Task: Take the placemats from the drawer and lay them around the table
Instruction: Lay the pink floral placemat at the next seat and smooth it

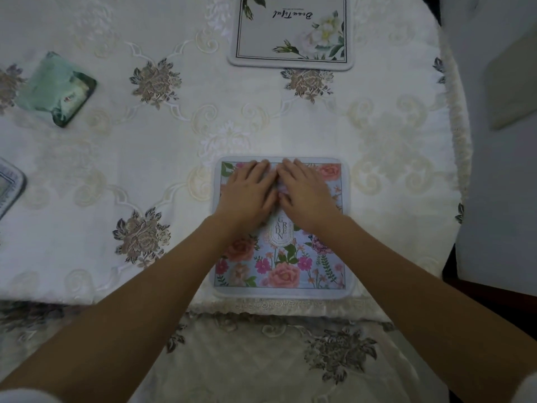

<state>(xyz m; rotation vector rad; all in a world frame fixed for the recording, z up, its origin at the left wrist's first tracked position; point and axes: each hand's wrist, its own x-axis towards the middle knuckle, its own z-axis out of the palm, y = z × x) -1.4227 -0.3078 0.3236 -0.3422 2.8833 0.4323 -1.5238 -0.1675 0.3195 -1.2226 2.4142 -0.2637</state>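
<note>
A floral placemat (286, 269) with pink roses on pale blue lies flat at the near edge of the table (116, 158). My left hand (250, 190) and my right hand (305, 190) press palm-down side by side on its far half, fingers flat and together, gripping nothing. A grey placemat (290, 36) with white flowers lies across the table at the far side. The corner of a third mat (10, 184) shows at the left edge.
The table wears a cream embroidered cloth with brown flower motifs, hanging over the near edge. A green packet (56, 88) sits at the far left. The table's rounded edge curves down the right side, with a white chair back (499, 170) beyond it.
</note>
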